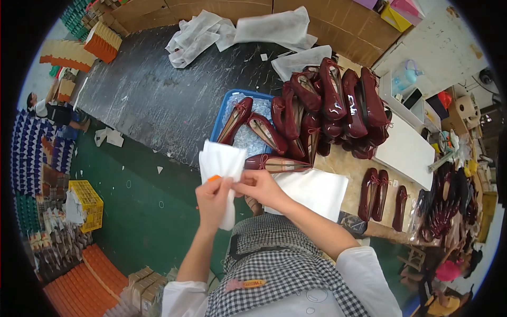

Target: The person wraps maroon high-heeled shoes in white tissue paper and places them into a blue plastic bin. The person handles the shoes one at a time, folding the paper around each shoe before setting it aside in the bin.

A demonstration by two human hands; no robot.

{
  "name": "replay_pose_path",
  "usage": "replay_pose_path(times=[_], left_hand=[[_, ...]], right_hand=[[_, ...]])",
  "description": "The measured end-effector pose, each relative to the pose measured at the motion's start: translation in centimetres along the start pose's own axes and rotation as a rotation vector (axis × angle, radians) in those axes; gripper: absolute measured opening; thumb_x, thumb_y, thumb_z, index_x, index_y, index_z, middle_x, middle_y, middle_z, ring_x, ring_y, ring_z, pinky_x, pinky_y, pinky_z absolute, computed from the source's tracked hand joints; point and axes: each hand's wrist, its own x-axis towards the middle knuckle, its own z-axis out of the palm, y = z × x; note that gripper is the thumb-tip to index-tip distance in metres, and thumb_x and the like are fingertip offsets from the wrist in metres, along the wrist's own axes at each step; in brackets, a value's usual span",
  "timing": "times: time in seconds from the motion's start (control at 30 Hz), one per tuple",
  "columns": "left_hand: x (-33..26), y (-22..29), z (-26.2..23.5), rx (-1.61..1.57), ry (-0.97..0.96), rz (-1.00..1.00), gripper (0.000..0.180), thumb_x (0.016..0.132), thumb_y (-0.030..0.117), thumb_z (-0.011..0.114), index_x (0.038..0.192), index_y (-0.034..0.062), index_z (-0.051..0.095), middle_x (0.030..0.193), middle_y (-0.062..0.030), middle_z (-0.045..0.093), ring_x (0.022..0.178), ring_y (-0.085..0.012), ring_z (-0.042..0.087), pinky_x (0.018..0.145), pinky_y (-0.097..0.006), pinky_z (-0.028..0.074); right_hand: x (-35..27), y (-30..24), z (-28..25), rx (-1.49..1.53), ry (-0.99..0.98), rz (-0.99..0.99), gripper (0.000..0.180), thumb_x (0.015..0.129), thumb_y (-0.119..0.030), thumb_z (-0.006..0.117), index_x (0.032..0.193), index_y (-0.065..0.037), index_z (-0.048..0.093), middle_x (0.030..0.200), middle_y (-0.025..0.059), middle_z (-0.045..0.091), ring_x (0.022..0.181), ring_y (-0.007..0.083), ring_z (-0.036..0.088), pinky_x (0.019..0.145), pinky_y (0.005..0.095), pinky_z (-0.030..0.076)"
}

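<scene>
A folded bundle of thin white paper or cloth (224, 159) is upright in front of my body. My left hand (211, 199) is closed round its lower part, and a small orange piece (214, 178) shows at those fingers. From the right, my right hand (264, 188) pinches at the bundle's edge, its fingertips close to my left thumb. Just beyond lies a blue tray (217, 126) with dark red glossy flat shoes (267, 132) on clear plastic wrap. White sheets (311, 191) lie by my right forearm.
Dark red flats (334, 98) are heaped right of the tray; three more (378, 193) stand farther right. Crumpled white wrapping (272, 26) lies at the back of the black table (153, 87). A yellow crate (87, 206) stands on the green floor. Other people are at far left and lower right.
</scene>
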Motion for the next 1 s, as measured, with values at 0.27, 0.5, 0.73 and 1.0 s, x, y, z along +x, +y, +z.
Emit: replay_pose_path(times=[0.27,0.5,0.73,1.0], left_hand=[[-0.5,-2.5,-1.9,0.152,0.154,0.032,0.018,0.084,0.009,0.064,0.074,-0.006,0.06,0.056,0.0006,0.044,0.052,-0.0066,0.036,0.048,-0.025,0.03],[-0.5,-3.1,-0.4,0.412,0.086,0.176,0.013,0.081,0.011,0.066,0.078,-0.0019,0.065,0.056,-0.0087,0.05,0.051,-0.0182,0.045,0.049,-0.031,0.034],[1.7,-5.4,0.1,0.581,-0.023,0.274,0.021,0.085,0.019,0.062,0.07,0.0034,0.061,0.063,-0.0147,0.056,0.056,-0.032,0.058,0.052,-0.04,0.044],[3.0,-0.1,-2.4,0.286,-0.286,0.309,0.012,0.077,0.014,0.068,0.069,0.0052,0.065,0.059,-0.0102,0.057,0.05,-0.023,0.054,0.048,-0.034,0.041]], right_hand=[[-5.0,7.9,-16.1,-1.729,0.349,-0.168,0.015,0.07,-0.015,0.069,0.084,-0.012,0.066,0.097,0.0062,0.056,0.102,0.0265,0.052,0.086,0.0358,0.043],[-5.2,1.8,-15.9,-1.273,0.267,-0.292,0.016,0.077,-0.014,0.066,0.088,-0.005,0.06,0.111,0.0123,0.056,0.105,0.0318,0.052,0.089,0.0391,0.042],[-11.2,-5.4,-6.3,-0.796,0.186,-0.032,0.019,0.084,-0.012,0.062,0.098,-0.001,0.06,0.108,0.0143,0.064,0.095,0.0273,0.063,0.082,0.0324,0.049],[4.3,-0.6,-0.3,0.877,0.426,-0.049,0.035,0.096,-0.02,0.043,0.123,0.001,0.049,0.122,0.0123,0.055,0.112,0.0215,0.053,0.1,0.038,0.041]])
